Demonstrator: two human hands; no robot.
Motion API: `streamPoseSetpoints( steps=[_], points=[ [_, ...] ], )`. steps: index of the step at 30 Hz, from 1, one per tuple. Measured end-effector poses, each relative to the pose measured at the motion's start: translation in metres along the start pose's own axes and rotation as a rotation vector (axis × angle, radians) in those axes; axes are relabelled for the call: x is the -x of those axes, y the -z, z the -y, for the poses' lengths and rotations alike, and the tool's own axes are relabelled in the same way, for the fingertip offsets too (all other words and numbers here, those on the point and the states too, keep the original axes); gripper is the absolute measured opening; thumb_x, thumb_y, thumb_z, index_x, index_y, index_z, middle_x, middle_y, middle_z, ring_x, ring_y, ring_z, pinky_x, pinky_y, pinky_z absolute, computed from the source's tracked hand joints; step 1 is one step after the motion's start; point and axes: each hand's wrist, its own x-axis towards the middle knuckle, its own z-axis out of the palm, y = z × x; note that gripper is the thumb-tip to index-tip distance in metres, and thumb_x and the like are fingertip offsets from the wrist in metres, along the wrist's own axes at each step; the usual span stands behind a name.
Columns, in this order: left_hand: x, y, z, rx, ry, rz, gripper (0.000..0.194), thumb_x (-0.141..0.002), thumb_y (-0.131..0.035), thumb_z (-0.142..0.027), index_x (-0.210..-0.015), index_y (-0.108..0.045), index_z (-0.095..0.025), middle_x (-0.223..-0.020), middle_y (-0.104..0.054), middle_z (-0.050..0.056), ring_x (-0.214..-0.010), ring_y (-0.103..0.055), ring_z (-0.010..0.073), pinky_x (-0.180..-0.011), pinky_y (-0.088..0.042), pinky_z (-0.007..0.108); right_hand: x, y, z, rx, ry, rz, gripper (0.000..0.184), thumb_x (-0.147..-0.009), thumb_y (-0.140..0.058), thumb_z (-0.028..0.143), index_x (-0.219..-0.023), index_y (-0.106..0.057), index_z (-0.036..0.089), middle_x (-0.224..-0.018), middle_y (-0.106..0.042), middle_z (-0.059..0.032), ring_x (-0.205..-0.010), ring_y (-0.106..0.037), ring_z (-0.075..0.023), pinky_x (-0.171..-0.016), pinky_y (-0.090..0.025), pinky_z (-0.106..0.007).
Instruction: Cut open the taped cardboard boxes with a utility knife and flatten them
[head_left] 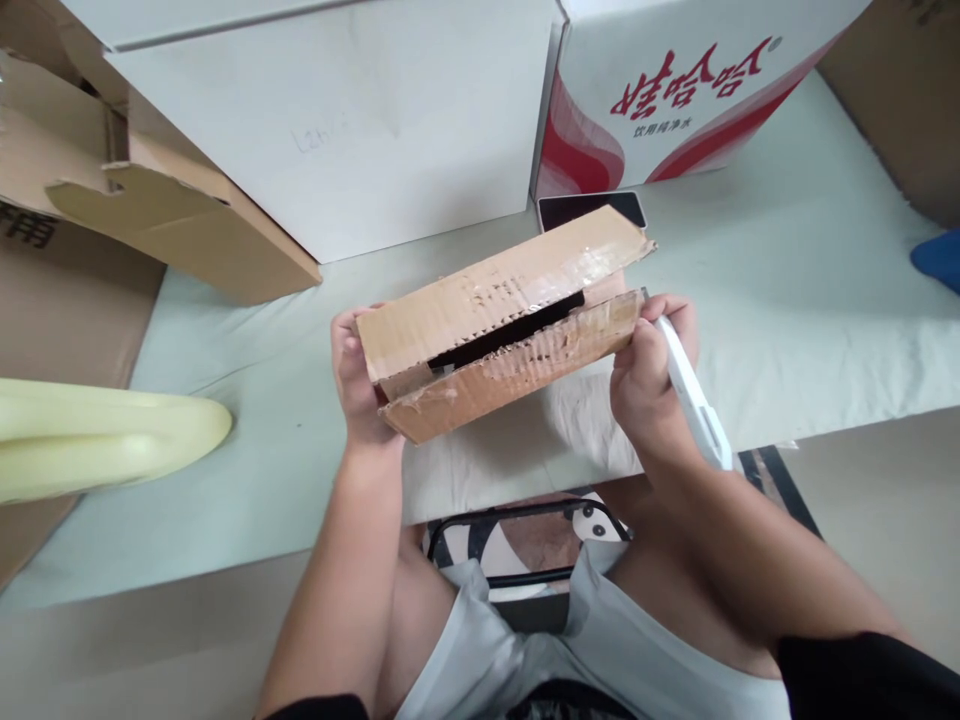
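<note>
A brown cardboard box (495,300) is held up over the cloth-covered surface, tilted, with its two long flaps parted along a dark gap. The flap edges look torn, with shiny tape on them. My left hand (358,375) grips the box's left end, its fingers partly hidden behind it. At the right end, my right hand (651,365) is closed around a white box cutter (696,400) and touches the lower flap's corner. A small grey tip, apparently the blade, shows by that corner. Whatever is inside the box is too dark to make out.
Behind stand a white box (337,130) and a white-and-red carton (690,100). A phone-like dark-screened device (592,208) lies before them. Brown cardboard (187,220) and a pale yellow object (112,440) are at left. A blue object (941,262) sits at the right edge.
</note>
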Motion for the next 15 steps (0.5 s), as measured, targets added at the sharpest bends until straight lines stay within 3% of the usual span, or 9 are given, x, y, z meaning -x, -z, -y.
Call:
streamPoseSetpoints(
  steps=[6, 15],
  points=[
    [-0.0001, 0.0057, 0.0034, -0.029, -0.01, 0.064, 0.048, -0.075, -0.082, -0.071, -0.088, -0.065, -0.029, -0.102, -0.066, 0.001, -0.098, -0.065, 0.022, -0.088, -0.055, 0.037, -0.0008, 0.0002, -0.0025, 0.05, 0.054, -0.041, 0.018, -0.1, -0.056, 0.039, -0.095, -0.042, 0.028, -0.1, -0.06, -0.0057, -0.094, -0.065, -0.0221, -0.07, -0.056, -0.036],
    [-0.0013, 0.0062, 0.004, -0.042, -0.036, 0.066, 0.048, -0.073, -0.083, -0.07, -0.09, -0.068, -0.029, -0.104, -0.068, 0.002, -0.099, -0.066, 0.0231, -0.088, -0.056, 0.038, 0.0002, 0.0, -0.0048, 0.01, 0.027, -0.022, 0.015, -0.102, -0.051, 0.039, -0.096, -0.042, 0.029, -0.105, -0.063, -0.0077, -0.097, -0.066, -0.0236, -0.07, -0.057, -0.038]
  ],
)
